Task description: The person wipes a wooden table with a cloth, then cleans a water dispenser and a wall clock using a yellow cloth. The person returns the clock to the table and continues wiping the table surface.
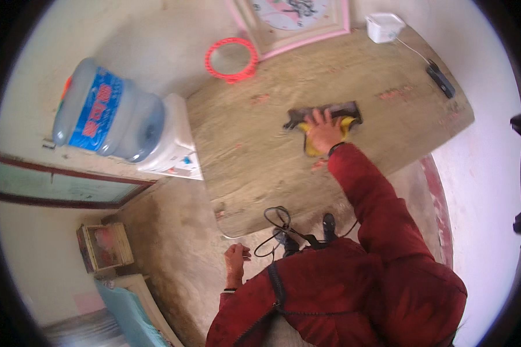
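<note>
My right hand [325,131] lies flat with spread fingers on a yellow and dark brown cloth [313,149], pressing it against the tabletop. The cloth is bunched, and its dark part [347,109] reaches beyond my fingertips. Beneath it is a worn wooden table [260,165] with reddish flaked patches. My left hand [235,259] hangs beside my body, off the near left corner of the table. Its fingers curl loosely, and I see nothing in them; the palm is partly hidden. A looped black cable [282,219] hangs in front of my jacket, close to the left hand.
Against the wall stand a red-framed round mirror [231,58] and a pink-framed clock [304,43]. A white plastic tub [384,28] and a black power strip [440,81] are at the far right. Left of the table, a water dispenser [173,143] carries a large bottle [134,117].
</note>
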The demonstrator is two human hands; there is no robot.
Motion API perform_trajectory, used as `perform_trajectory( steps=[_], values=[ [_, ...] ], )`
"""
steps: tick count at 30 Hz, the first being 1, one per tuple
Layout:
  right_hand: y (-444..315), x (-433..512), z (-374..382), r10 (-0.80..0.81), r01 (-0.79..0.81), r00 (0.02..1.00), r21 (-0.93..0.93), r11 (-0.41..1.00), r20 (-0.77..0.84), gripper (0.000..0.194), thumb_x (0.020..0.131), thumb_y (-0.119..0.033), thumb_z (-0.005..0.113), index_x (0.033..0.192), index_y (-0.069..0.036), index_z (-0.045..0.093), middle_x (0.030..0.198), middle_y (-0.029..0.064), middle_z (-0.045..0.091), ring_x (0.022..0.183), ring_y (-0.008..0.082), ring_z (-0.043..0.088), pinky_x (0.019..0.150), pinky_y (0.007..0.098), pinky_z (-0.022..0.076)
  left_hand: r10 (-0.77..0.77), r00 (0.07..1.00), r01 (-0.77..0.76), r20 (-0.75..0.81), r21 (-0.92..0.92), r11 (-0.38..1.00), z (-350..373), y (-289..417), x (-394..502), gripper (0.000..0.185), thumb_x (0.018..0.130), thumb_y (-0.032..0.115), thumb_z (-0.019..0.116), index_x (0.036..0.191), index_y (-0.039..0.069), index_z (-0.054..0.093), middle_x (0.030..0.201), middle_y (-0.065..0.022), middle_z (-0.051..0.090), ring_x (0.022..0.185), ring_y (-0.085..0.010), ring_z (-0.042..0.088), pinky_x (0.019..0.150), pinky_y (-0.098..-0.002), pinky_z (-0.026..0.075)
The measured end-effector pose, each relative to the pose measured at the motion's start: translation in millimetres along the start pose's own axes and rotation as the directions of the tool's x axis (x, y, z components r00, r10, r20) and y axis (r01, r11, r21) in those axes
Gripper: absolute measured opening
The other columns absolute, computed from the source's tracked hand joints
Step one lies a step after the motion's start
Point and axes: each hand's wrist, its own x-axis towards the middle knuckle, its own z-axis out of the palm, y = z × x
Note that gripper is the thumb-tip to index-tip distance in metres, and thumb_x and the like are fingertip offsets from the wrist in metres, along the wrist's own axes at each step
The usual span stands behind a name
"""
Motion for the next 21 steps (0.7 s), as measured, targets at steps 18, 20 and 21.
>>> perform_trajectory(
  steps=[18, 20, 21],
  values=[
    [121, -84, -5, -0.147, 0.174, 0.979, 0.211, 0.962, -0.14, 0.037, 0.072, -0.017, 0.051, 0.107, -0.003, 0.05, 0.108, 0.0148, 0.048, 0.105, 0.0379, 0.043, 0.079, 0.0462, 0.0402, -0.032, 0.993, 0.024, 0.113, 0.074, 0.997, 77, 29, -8, 0.029, 0.087, 0.027, 0.046, 0.076, 0.0, 0.052, 0.066, -0.0107, 0.058, 0.05, -0.0161, 0.055, 0.042, -0.0267, 0.045],
    [54, -106, -2, -0.602, 0.613, 0.787, 0.05, 0.789, -0.138, 0.036, 0.073, -0.023, 0.054, 0.107, -0.014, 0.053, 0.113, 0.0113, 0.048, 0.109, 0.0346, 0.042, 0.083, 0.0486, 0.0369, 0.074, 0.972, -0.1, 0.222, 0.109, 0.989, 75, 64, 0, 0.028, 0.087, 0.023, 0.046, 0.075, -0.001, 0.054, 0.067, -0.0101, 0.058, 0.051, -0.0149, 0.055, 0.043, -0.0259, 0.045],
    [28, -118, -2, -0.674, 0.679, 0.732, 0.023, 0.734, -0.097, 0.036, 0.073, -0.024, 0.054, 0.108, -0.014, 0.053, 0.117, 0.0105, 0.046, 0.112, 0.0347, 0.04, 0.085, 0.0496, 0.0354, 0.148, 0.954, -0.199, 0.26, 0.18, 0.963, 70, 86, 9, 0.029, 0.087, 0.023, 0.046, 0.074, -0.001, 0.054, 0.066, -0.0088, 0.058, 0.052, -0.0139, 0.055, 0.044, -0.0252, 0.045]
  ],
)
